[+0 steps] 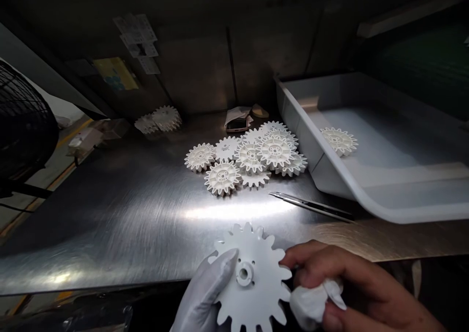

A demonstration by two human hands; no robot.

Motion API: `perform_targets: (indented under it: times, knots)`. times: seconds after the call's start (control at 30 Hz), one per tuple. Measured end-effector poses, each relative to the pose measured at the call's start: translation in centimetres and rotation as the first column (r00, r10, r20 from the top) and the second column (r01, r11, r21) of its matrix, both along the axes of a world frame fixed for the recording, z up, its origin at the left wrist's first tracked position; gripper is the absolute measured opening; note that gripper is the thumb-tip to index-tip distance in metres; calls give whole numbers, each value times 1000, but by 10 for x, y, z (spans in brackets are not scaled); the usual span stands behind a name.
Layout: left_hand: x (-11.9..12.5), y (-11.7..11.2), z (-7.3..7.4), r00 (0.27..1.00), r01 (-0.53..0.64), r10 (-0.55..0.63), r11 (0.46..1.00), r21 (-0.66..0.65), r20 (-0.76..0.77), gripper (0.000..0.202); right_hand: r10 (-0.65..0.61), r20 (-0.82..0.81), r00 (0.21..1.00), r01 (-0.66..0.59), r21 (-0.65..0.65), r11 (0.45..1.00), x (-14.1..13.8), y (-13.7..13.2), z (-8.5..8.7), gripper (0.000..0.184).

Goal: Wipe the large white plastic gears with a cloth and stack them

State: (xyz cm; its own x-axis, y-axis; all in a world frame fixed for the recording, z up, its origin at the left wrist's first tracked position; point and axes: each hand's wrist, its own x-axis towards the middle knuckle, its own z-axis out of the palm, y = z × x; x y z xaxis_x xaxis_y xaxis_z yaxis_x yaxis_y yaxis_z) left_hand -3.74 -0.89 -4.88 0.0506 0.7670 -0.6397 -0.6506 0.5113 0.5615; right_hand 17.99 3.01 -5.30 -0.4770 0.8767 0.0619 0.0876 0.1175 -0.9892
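Observation:
A large white plastic gear (pixel 256 300) with a raised centre hub faces me at the front edge of the table. My left hand (pixel 205 288), in a white glove, is closed on its left side, thumb across the face beside the hub. Bare, my right hand (pixel 340 273) pinches a crumpled white cloth (pixel 308 305) at the gear's right side, a fingertip by its teeth. Beyond them lies a pile of similar white gears (pixel 249 156) on the metal table. A slim craft knife (pixel 311 206) rests between the pile and my right hand.
At the right stands a big grey-white tub (pixel 333 175) with one gear (pixel 339 140) inside. Two stacks of gears (pixel 159 119) sit at the back left. A phone-like item (pixel 237 122) lies behind the pile. The dark fan (pixel 25 121) is at far left.

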Motion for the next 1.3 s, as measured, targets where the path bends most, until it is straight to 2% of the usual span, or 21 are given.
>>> perform_targets:
  times: [0.1, 0.2, 0.27, 0.4, 0.47, 0.63, 0.73, 0.8, 0.87, 0.97, 1.07, 1.17, 1.3]
  knots:
    - [4, -1, 7, 999, -35, 36, 999, -9, 38, 26, -65, 87, 994, 65, 3, 998, 8, 2, -4, 15]
    - [6, 0, 12, 998, 14, -16, 999, 38, 62, 34, -187, 201, 962, 176, 68, 982, 11, 6, -6, 15]
    - [5, 0, 13, 998, 19, -20, 999, 29, 54, 35, -226, 232, 946, 206, 106, 973, 9, 7, -5, 16]
    - [3, -2, 9, 997, 72, -72, 997, 12, -3, 34, -248, 240, 939, 206, 188, 960, 1, 8, -4, 20]
    - [3, -2, 6, 995, 102, -101, 993, 60, -15, 32, -259, 239, 936, 209, 217, 954, -3, 7, -4, 22]
    - [0, -3, -1, 996, 91, -89, 980, 175, -17, 28, -316, 165, 934, 260, 291, 921, -10, 1, -8, 25]
    - [-2, -5, -1, 994, 99, -104, 979, 180, 22, 27, -226, 195, 954, 150, 342, 928, -12, 2, -11, 29]
    - [-4, -8, 0, 997, 68, -73, 985, 158, 26, 25, -140, 272, 952, 29, 376, 926, -14, 4, -12, 31]
    - [-5, -11, 1, 1000, 8, -10, 994, 108, 9, 21, -125, 340, 932, -19, 391, 920, -15, 7, -14, 29]
    - [-6, -15, 0, 996, -75, 78, 994, 77, -40, 16, -189, 378, 906, 20, 408, 913, -16, 11, -17, 24]
    - [-8, -16, -3, 994, -87, 92, 992, 90, -59, 20, -232, 385, 893, 50, 426, 903, -16, 14, -23, 21]
    - [-9, -15, -5, 992, -67, 76, 994, 92, -99, 24, -239, 380, 894, 50, 444, 894, -17, 16, -29, 20]
    - [-23, -7, 0, 970, 53, -22, 991, 125, -241, 27, -250, 385, 888, 40, 478, 877, -17, 17, -36, 22]
